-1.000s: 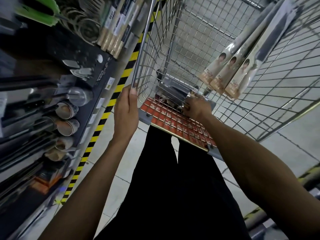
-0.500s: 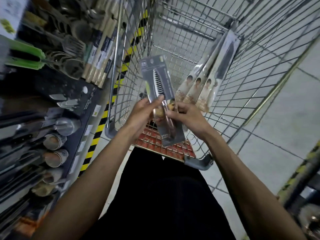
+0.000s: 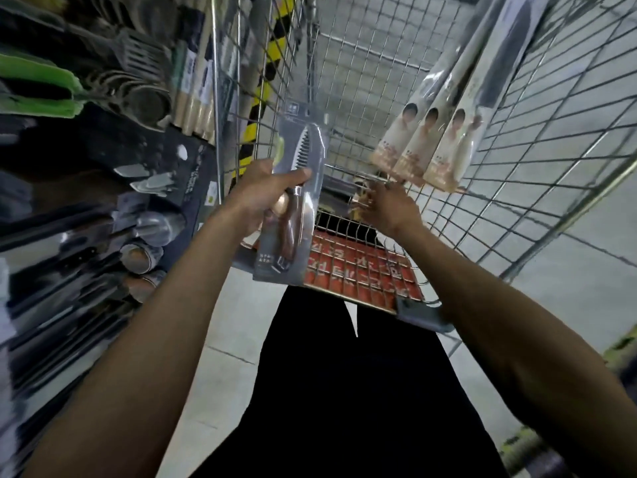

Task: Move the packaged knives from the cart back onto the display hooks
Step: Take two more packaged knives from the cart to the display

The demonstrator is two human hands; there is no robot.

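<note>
My left hand [image 3: 263,191] is shut on a grey packaged knife [image 3: 293,208] with a serrated blade and brown handle, held upright above the near end of the wire cart [image 3: 362,84]. My right hand [image 3: 387,203] reaches down into the cart near its child seat, fingers apart, touching a small packet that is mostly hidden; whether it grips anything I cannot tell. Three long pale knife packages [image 3: 444,132] lean against the cart's right wall.
The display shelf on the left holds hanging utensils: spatulas [image 3: 138,60], wooden-handled tools [image 3: 193,98], ladles [image 3: 151,225] and a green item [image 3: 38,88]. A yellow-black stripe [image 3: 255,108] marks the shelf base. The cart's red seat flap [image 3: 358,267] is near my legs.
My right hand let go of the grey knife package and dropped back into the cart. My left hand now holds the package alone, slightly to the left.
</note>
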